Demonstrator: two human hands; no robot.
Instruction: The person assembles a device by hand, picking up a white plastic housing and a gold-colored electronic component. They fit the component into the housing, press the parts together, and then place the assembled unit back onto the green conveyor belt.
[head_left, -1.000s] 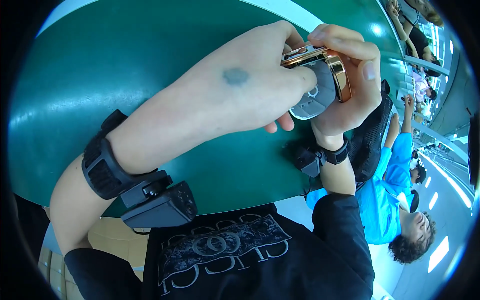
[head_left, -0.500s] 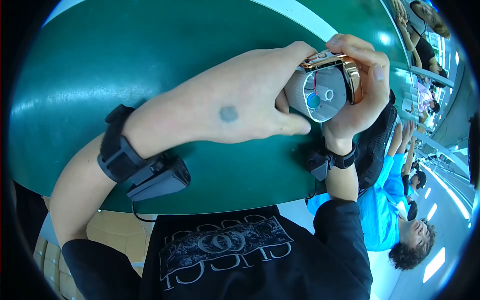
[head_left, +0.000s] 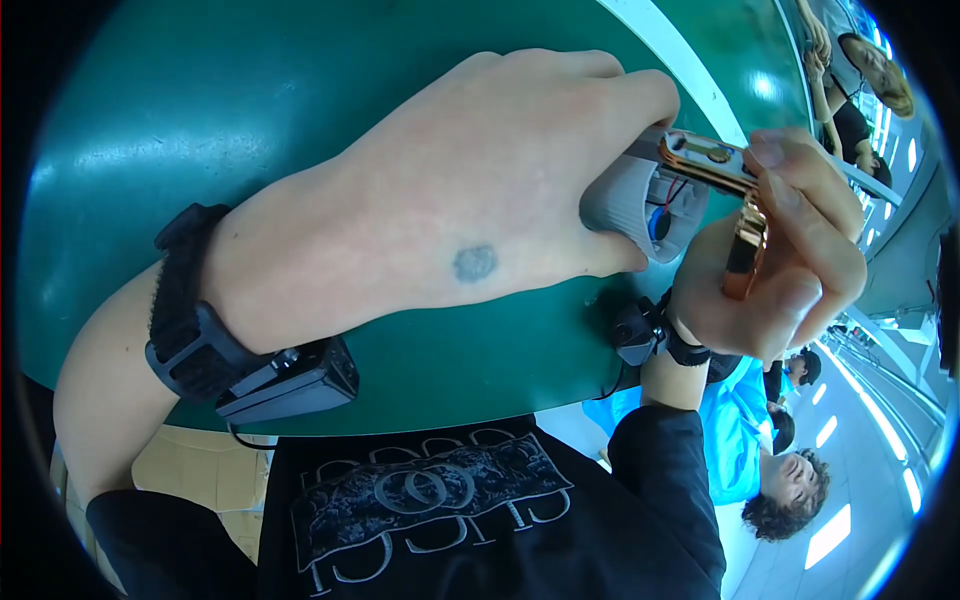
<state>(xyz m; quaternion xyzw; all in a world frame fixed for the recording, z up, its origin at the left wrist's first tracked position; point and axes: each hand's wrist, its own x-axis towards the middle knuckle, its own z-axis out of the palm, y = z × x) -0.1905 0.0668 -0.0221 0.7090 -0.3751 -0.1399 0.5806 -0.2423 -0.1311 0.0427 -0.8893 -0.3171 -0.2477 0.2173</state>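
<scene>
**Open green table on the left, hands crowd the right**

The green table (head_left: 200, 130) lies bare to the left and far side, so a hand could pass freely there. On the right, the left hand (head_left: 480, 190) and right hand (head_left: 790, 250) close together around a grey housing (head_left: 640, 200) and copper-coloured frame (head_left: 735, 200), blocking that side. People sit beyond the far right edge.

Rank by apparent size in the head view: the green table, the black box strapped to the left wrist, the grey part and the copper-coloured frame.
1. Green table, by far the largest.
2. Black box.
3. Grey part and copper-coloured frame: too alike to rank, both partly hidden by fingers and close to the camera.
</scene>
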